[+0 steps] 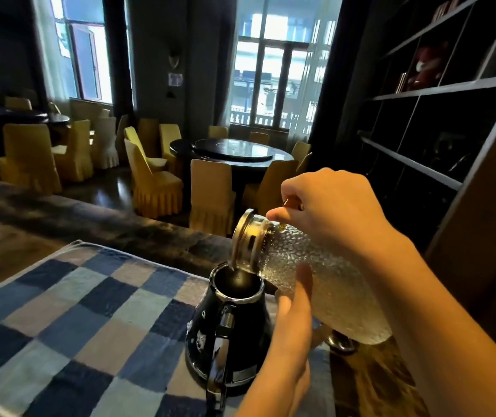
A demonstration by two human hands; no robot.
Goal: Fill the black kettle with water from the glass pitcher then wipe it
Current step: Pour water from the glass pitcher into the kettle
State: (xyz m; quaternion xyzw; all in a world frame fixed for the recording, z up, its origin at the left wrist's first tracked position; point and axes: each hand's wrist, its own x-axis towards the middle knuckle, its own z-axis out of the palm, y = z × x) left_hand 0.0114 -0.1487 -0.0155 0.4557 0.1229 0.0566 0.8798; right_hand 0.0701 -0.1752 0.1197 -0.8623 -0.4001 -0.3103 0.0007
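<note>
The black kettle (228, 329) stands upright with its top open on a blue and beige checked cloth (75, 311). Above it the textured glass pitcher (316, 275) is tilted steeply, its metal-lidded mouth (242, 236) right over the kettle's opening. My right hand (331, 212) grips the pitcher by its neck and handle from above. From below, my left hand (293, 308) presses straight fingers against the pitcher's underside. I cannot make out a stream of water.
A small shiny metal object (343, 343) lies on the wooden counter (370, 383) under the pitcher's base. A dark shelf unit (427, 121) rises at the right. Beyond the counter stand a round table (234, 152) and several yellow-covered chairs (153, 182).
</note>
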